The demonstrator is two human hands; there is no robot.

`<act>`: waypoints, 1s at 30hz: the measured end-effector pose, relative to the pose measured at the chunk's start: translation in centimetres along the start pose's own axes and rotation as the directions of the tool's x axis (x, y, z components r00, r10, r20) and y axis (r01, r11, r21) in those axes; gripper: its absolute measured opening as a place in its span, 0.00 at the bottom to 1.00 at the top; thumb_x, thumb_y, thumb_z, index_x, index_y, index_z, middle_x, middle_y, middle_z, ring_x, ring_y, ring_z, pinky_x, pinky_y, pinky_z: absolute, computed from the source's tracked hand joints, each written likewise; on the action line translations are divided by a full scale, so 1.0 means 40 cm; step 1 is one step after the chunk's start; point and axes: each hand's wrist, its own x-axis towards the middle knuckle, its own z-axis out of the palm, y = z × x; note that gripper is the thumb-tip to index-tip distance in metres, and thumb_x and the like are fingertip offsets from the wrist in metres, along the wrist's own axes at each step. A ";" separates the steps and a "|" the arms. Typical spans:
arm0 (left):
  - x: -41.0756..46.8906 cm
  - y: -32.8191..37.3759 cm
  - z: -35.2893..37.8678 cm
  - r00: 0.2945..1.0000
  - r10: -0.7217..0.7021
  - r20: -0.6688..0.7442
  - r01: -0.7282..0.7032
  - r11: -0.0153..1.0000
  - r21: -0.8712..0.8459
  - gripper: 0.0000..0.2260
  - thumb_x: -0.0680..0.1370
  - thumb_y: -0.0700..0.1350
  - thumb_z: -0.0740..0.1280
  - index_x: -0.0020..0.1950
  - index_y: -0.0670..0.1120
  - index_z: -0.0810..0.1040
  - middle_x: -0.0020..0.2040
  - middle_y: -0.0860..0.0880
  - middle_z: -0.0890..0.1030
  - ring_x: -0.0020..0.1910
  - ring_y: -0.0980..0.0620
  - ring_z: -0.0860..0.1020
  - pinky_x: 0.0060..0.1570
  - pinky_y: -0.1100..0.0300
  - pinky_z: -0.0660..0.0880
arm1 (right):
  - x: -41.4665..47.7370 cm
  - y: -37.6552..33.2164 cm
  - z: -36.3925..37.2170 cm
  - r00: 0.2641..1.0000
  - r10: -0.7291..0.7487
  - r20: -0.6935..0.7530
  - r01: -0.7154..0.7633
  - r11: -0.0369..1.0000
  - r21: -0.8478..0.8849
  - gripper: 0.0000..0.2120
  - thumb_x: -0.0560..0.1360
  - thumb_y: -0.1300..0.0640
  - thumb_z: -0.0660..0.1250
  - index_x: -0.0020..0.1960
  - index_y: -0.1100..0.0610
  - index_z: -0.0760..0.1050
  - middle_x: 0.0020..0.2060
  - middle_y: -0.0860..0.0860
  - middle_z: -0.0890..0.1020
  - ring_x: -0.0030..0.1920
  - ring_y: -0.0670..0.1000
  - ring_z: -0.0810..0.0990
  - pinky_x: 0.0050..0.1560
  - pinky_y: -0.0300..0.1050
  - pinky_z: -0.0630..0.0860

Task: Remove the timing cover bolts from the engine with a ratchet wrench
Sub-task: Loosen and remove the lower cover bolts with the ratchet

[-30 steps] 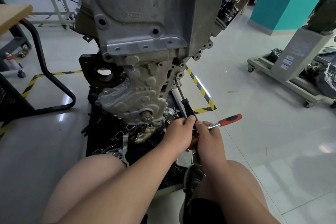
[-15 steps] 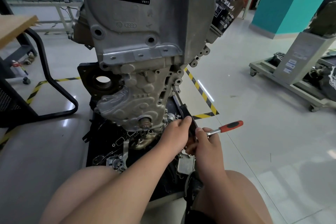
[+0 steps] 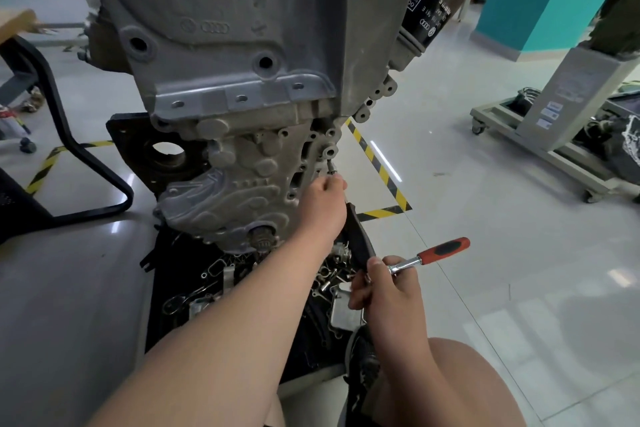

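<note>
Floor (image 3: pixel 485 191) of pale glossy tile spreads across the scene, crossed by yellow-and-black hazard tape (image 3: pixel 378 165) to the right of the engine. On it, the grey engine (image 3: pixel 242 28) stands upright, filling the far centre, with a black oil filter (image 3: pixel 429 10) on its upper right side. A wheeled stand (image 3: pixel 554 135) sits well apart at the far right, and a black tube frame (image 3: pixel 69 135) at the left. The timing cover (image 3: pixel 239 184) forms the engine's lower face, just above a black tray (image 3: pixel 180 274) strewn with small metal parts. A black-handled extension (image 3: pixel 360 239) slants from the cover's right edge down toward the near side. The ratchet wrench (image 3: pixel 443 250) joins its near end, the red-and-black grip pointing right. The right hand (image 3: pixel 388 288) grips the wrench at its head, fingers curled round the joint. The left hand (image 3: pixel 322 201) reaches up to the cover's right edge, fingertips pinching the extension's thin shaft. Just above them, the extension's tip meets a bolt (image 3: pixel 331 174) under a boss on the cover's right rim.
</note>
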 end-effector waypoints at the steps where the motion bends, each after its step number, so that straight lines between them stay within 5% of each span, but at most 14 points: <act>1: 0.002 -0.002 0.002 1.000 0.002 -0.015 -0.002 1.000 -0.002 0.13 0.82 0.51 0.56 0.39 0.54 0.74 0.41 0.55 0.75 0.40 0.52 0.74 0.41 0.56 0.69 | 0.003 0.000 -0.001 1.000 0.001 0.000 -0.001 1.000 -0.002 0.05 0.80 0.59 0.60 0.47 0.59 0.67 0.28 0.52 0.77 0.26 0.50 0.74 0.29 0.39 0.73; 24: 0.009 -0.010 -0.017 1.000 -0.005 0.015 0.004 1.000 0.030 0.14 0.81 0.50 0.57 0.38 0.52 0.75 0.33 0.51 0.72 0.32 0.50 0.70 0.34 0.58 0.65 | -0.011 -0.016 0.010 1.000 0.018 0.013 -0.017 1.000 -0.022 0.05 0.80 0.59 0.60 0.48 0.60 0.67 0.29 0.55 0.77 0.26 0.51 0.73 0.26 0.36 0.72; 30: 0.008 -0.012 -0.014 1.000 -0.002 -0.002 0.002 1.000 0.017 0.14 0.81 0.51 0.57 0.38 0.52 0.75 0.36 0.51 0.74 0.35 0.49 0.71 0.40 0.56 0.69 | -0.014 -0.018 0.007 1.000 0.003 0.030 -0.002 0.999 -0.041 0.06 0.80 0.58 0.60 0.49 0.62 0.68 0.32 0.58 0.78 0.27 0.51 0.75 0.26 0.35 0.71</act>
